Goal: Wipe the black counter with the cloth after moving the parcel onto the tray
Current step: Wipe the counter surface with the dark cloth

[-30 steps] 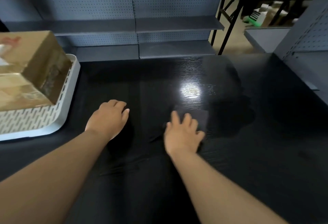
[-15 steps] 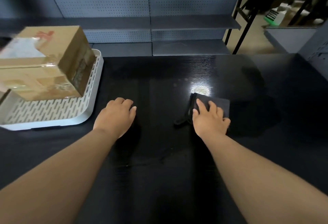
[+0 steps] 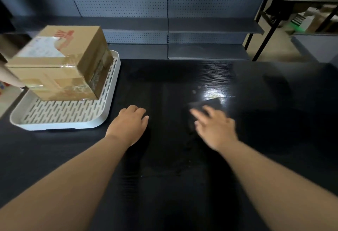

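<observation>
1. The parcel (image 3: 60,64) sits on the white tray (image 3: 60,113) at the left end of the desk (image 3: 164,185), so wiping is likely the step in hand. The dark cloth (image 3: 207,104) lies on the desk under the right hand (image 3: 214,128), beside a bright glare.
2. The right hand presses the cloth with straight, spread fingers (image 3: 199,114) and grips nothing. The blur makes it hard to tell how much cloth they cover. Under a flat press alone, the cloth could bunch up or slip free.
3. The left hand (image 3: 129,124) rests on the desk near the tray, fingers loosely bent and holding nothing. A wide leftward sweep could run into it or shove the tray.
4. Small drops (image 3: 196,89) lie just beyond the cloth. Dark cloth on a dark desk makes missed patches likely.
5. The parcel sits toward the tray's far left, so a bump might tip it off.
</observation>
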Demonstrator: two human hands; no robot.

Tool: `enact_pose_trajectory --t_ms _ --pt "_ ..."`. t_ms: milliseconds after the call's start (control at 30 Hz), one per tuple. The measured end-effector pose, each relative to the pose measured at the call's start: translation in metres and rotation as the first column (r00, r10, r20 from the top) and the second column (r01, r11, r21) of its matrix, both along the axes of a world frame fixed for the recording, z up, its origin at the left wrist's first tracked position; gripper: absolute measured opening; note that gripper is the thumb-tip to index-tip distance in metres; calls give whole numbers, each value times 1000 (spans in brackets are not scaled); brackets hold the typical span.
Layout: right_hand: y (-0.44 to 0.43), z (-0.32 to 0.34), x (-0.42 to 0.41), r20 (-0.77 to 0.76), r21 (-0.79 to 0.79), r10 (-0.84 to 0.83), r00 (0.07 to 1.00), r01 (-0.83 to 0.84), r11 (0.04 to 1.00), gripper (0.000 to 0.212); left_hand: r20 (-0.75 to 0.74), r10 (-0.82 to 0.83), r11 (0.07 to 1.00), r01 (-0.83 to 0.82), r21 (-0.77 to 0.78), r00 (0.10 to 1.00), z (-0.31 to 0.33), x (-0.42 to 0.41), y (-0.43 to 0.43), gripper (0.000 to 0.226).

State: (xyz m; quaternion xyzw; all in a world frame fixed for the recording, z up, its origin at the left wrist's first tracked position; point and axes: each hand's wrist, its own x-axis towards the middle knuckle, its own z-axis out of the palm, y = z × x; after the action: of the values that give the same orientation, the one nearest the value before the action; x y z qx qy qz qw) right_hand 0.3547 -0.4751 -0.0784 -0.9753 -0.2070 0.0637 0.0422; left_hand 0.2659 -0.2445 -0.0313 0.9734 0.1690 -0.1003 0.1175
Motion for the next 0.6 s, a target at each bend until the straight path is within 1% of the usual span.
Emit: enact_pose_trajectory --t_ms 33,67,100,167,233,333,467,600 --pt "-15 4 17 -54 -12 -148 988 148 989 46 -7 -7 1000 7 -5 1000 -1 -1 0 46" --pt "-24 10 29 -90 -22 -260 961 259 966 47 -8 -18 1000 18 -3 1000 -1 -1 1 46" --pt "-25 13 38 -125 -41 -336 934 333 942 48 -4 -28 1000 28 2 1000 -2 -1 2 46" --pt "-14 14 42 -144 -77 -405 903 398 914 49 3 -39 999 39 10 999 -3 -1 2 46" --pt "-3 10 39 -128 -100 -420 898 409 907 50 10 -51 999 51 11 999 -3 1 1 46" --pt "-6 10 41 -82 -135 -376 923 363 922 51 34 -69 998 68 13 997 -2 7 0 46" --pt "-14 7 44 -143 -111 -330 933 316 942 51 75 -57 998 57 9 996 -2 18 -7 46" --pt "-17 6 46 -173 -99 -294 940 281 955 51 85 -85 996 86 -2 993 -3 30 -18 46"
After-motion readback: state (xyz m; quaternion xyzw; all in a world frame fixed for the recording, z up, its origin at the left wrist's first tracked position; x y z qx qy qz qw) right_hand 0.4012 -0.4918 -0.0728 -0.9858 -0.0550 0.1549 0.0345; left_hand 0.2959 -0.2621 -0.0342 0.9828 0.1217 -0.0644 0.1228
